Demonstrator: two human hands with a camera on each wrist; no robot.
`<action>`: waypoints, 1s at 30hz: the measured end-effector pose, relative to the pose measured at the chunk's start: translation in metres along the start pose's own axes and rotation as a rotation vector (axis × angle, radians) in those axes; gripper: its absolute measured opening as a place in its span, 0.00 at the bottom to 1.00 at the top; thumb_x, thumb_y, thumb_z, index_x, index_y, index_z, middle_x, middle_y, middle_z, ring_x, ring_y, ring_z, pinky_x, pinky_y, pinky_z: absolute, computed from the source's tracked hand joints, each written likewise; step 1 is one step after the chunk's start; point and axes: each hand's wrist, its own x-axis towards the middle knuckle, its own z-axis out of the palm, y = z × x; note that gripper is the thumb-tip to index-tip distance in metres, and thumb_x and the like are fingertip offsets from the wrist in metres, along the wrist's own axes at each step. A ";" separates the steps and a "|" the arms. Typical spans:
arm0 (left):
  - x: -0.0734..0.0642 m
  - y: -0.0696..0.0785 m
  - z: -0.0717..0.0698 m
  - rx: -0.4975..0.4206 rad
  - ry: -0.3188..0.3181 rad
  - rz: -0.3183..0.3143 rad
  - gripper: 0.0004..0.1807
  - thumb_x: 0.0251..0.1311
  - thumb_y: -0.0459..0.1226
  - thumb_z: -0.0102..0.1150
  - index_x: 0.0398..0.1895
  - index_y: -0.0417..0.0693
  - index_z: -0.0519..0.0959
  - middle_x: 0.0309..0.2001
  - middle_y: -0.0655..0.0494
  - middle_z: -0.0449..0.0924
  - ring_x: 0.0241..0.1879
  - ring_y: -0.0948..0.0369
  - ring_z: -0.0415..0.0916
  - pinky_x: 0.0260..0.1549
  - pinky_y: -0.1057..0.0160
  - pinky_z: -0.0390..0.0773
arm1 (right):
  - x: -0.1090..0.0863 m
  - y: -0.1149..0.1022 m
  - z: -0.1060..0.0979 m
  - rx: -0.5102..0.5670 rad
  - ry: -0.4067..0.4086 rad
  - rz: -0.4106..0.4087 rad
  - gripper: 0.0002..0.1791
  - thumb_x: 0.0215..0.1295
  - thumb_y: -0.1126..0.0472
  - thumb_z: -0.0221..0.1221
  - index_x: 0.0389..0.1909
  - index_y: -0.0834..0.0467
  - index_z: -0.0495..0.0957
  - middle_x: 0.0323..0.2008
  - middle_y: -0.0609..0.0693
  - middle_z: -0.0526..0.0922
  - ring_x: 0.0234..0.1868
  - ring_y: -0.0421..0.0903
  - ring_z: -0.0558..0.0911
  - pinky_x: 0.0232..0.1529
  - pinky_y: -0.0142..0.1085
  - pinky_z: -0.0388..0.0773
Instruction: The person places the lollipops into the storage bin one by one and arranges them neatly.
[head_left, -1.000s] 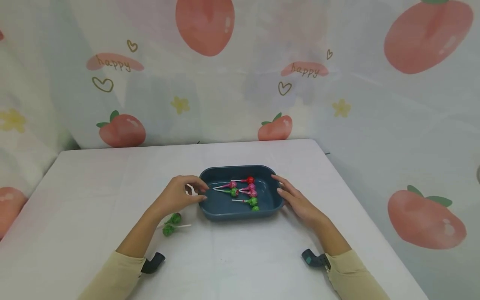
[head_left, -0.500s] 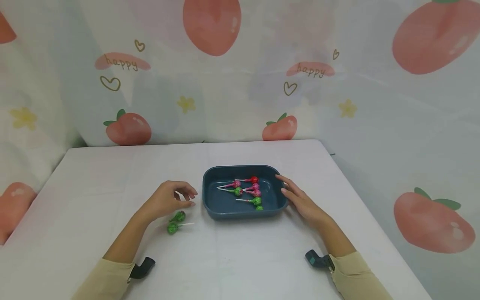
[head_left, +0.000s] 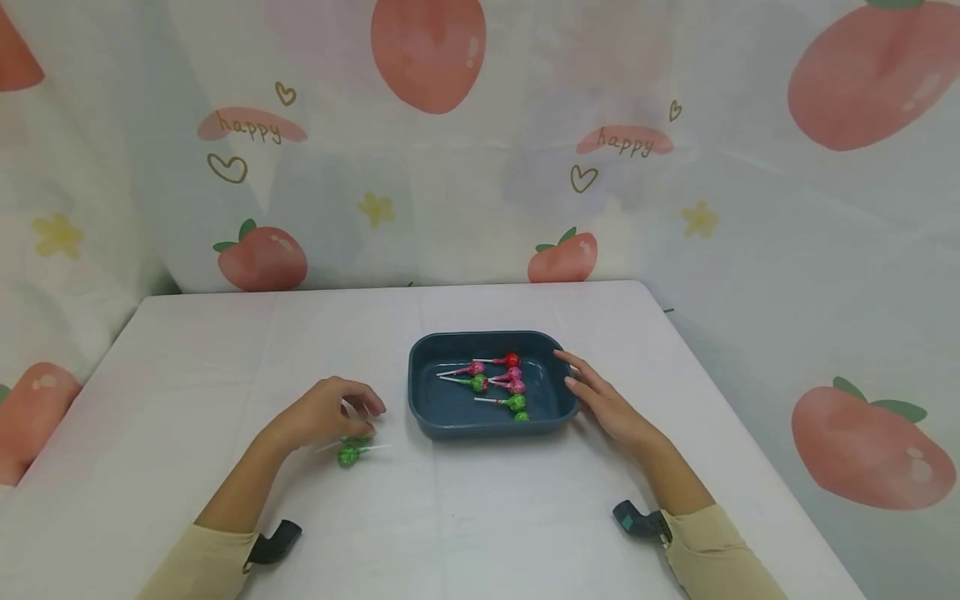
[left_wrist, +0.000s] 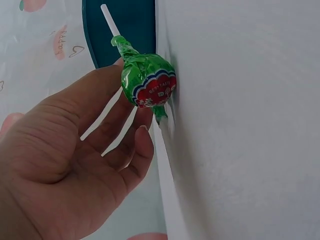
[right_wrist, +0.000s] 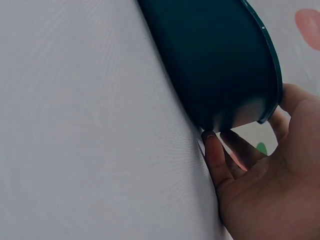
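Two green-wrapped lollipops (head_left: 348,456) lie on the white table left of the tray. My left hand (head_left: 330,412) is over them, fingers bent loosely and thumb apart from them, partly covering the rear one. In the left wrist view a green lollipop (left_wrist: 149,80) with a red label appears in front of the fingers of that left hand (left_wrist: 75,145). The dark blue tray (head_left: 480,432) holds several lollipops, among them a red one (head_left: 512,360) and a green one (head_left: 516,402). My right hand (head_left: 611,408) touches the tray's right end with its fingertips, also seen in the right wrist view.
The table (head_left: 480,525) is covered in white cloth. Behind it hangs a patterned backdrop (head_left: 450,192) with peaches and hearts. A black wrist device (head_left: 276,542) sits on the left forearm, another device (head_left: 637,521) on the right.
My left hand has moved from the tray's left rim to the left and down, over the two green lollipops. The right hand stays at the tray's right end. The view has shifted slightly.
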 end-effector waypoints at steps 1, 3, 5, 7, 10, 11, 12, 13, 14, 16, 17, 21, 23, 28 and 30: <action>-0.001 -0.001 0.000 -0.004 -0.006 0.002 0.13 0.56 0.31 0.76 0.43 0.49 0.87 0.39 0.60 0.84 0.41 0.58 0.79 0.42 0.56 0.81 | 0.000 0.000 0.000 -0.005 -0.003 -0.005 0.30 0.84 0.45 0.45 0.82 0.40 0.55 0.81 0.63 0.47 0.79 0.64 0.49 0.73 0.62 0.49; -0.003 -0.003 -0.002 -0.017 -0.018 0.004 0.13 0.55 0.32 0.77 0.43 0.49 0.87 0.39 0.61 0.84 0.41 0.57 0.79 0.43 0.55 0.81 | 0.000 -0.001 0.000 -0.010 -0.003 -0.004 0.29 0.84 0.45 0.45 0.82 0.39 0.55 0.81 0.63 0.47 0.79 0.64 0.49 0.73 0.62 0.49; -0.005 -0.005 -0.003 -0.025 -0.031 0.006 0.13 0.55 0.34 0.78 0.43 0.49 0.87 0.39 0.61 0.84 0.41 0.57 0.79 0.42 0.56 0.81 | 0.000 -0.001 0.000 -0.010 -0.001 0.003 0.29 0.84 0.45 0.46 0.81 0.38 0.56 0.81 0.63 0.47 0.80 0.64 0.49 0.73 0.62 0.49; -0.007 -0.007 -0.004 -0.023 -0.042 0.010 0.14 0.54 0.35 0.79 0.43 0.50 0.88 0.38 0.62 0.84 0.41 0.57 0.79 0.42 0.56 0.80 | 0.000 -0.002 -0.001 -0.014 -0.003 0.001 0.29 0.84 0.45 0.45 0.81 0.38 0.56 0.81 0.63 0.47 0.80 0.64 0.49 0.73 0.62 0.49; -0.009 -0.010 -0.006 -0.020 -0.059 0.027 0.14 0.54 0.36 0.79 0.44 0.51 0.88 0.38 0.64 0.84 0.41 0.58 0.79 0.43 0.58 0.80 | 0.000 -0.002 -0.001 -0.019 0.001 0.001 0.29 0.84 0.46 0.45 0.81 0.37 0.56 0.81 0.62 0.47 0.79 0.64 0.49 0.73 0.62 0.50; -0.010 -0.011 -0.007 -0.017 -0.065 0.033 0.14 0.55 0.37 0.79 0.44 0.51 0.88 0.38 0.64 0.84 0.41 0.58 0.79 0.43 0.58 0.80 | 0.000 -0.002 -0.001 -0.020 0.001 -0.001 0.29 0.84 0.46 0.45 0.81 0.38 0.56 0.81 0.63 0.47 0.79 0.64 0.49 0.73 0.62 0.50; -0.010 -0.012 -0.007 -0.018 -0.070 0.038 0.14 0.55 0.37 0.79 0.44 0.50 0.88 0.38 0.64 0.84 0.41 0.58 0.79 0.43 0.59 0.80 | 0.000 -0.002 -0.001 -0.020 0.002 -0.003 0.29 0.84 0.46 0.45 0.81 0.38 0.56 0.81 0.63 0.47 0.79 0.65 0.49 0.72 0.62 0.50; -0.011 -0.013 -0.008 -0.016 -0.073 0.040 0.14 0.55 0.37 0.79 0.45 0.51 0.88 0.38 0.65 0.84 0.41 0.58 0.79 0.44 0.59 0.80 | 0.000 -0.002 -0.001 -0.017 0.003 0.000 0.29 0.84 0.46 0.45 0.81 0.38 0.56 0.81 0.63 0.47 0.79 0.64 0.49 0.72 0.62 0.50; -0.011 -0.014 -0.008 -0.016 -0.076 0.042 0.14 0.55 0.36 0.79 0.45 0.50 0.88 0.39 0.65 0.84 0.42 0.59 0.79 0.44 0.60 0.80 | 0.000 -0.002 -0.002 -0.014 0.000 -0.003 0.29 0.84 0.46 0.45 0.81 0.38 0.56 0.81 0.63 0.47 0.79 0.65 0.49 0.72 0.63 0.50; -0.012 -0.016 -0.009 -0.017 -0.077 0.045 0.14 0.55 0.35 0.78 0.45 0.50 0.88 0.40 0.64 0.84 0.42 0.59 0.79 0.44 0.60 0.80 | 0.000 -0.001 -0.001 -0.004 -0.004 -0.004 0.29 0.84 0.46 0.45 0.81 0.39 0.56 0.81 0.63 0.46 0.79 0.65 0.48 0.73 0.62 0.49; -0.013 -0.017 -0.010 -0.019 -0.077 0.045 0.14 0.55 0.34 0.78 0.45 0.49 0.89 0.40 0.64 0.85 0.42 0.59 0.79 0.44 0.60 0.80 | 0.000 -0.001 -0.001 0.003 -0.003 -0.001 0.29 0.84 0.46 0.46 0.81 0.39 0.56 0.81 0.63 0.46 0.79 0.64 0.49 0.73 0.62 0.49; -0.015 -0.018 -0.012 -0.032 -0.073 0.042 0.14 0.55 0.33 0.78 0.45 0.48 0.89 0.42 0.61 0.85 0.43 0.58 0.80 0.45 0.58 0.81 | 0.000 -0.002 0.000 0.005 -0.004 -0.003 0.29 0.84 0.46 0.46 0.81 0.39 0.57 0.81 0.63 0.47 0.79 0.64 0.49 0.73 0.62 0.49; -0.016 -0.018 -0.013 -0.035 -0.075 0.038 0.14 0.55 0.32 0.77 0.45 0.48 0.89 0.42 0.61 0.85 0.43 0.57 0.80 0.45 0.57 0.80 | -0.001 -0.002 0.000 -0.003 -0.001 -0.003 0.29 0.84 0.46 0.46 0.81 0.39 0.57 0.81 0.63 0.47 0.79 0.65 0.49 0.73 0.62 0.49; -0.018 -0.021 -0.016 -0.028 -0.080 0.035 0.13 0.55 0.33 0.78 0.44 0.48 0.90 0.42 0.61 0.86 0.43 0.58 0.81 0.45 0.58 0.81 | -0.002 -0.003 0.001 -0.014 0.004 0.007 0.29 0.84 0.46 0.46 0.81 0.38 0.57 0.81 0.63 0.48 0.79 0.65 0.49 0.73 0.63 0.49; -0.018 -0.023 -0.016 -0.024 -0.079 0.030 0.13 0.55 0.32 0.78 0.43 0.49 0.90 0.42 0.61 0.86 0.43 0.59 0.81 0.45 0.59 0.81 | -0.002 -0.004 0.001 -0.016 0.005 0.010 0.28 0.84 0.46 0.46 0.81 0.39 0.57 0.81 0.63 0.48 0.79 0.65 0.49 0.73 0.62 0.49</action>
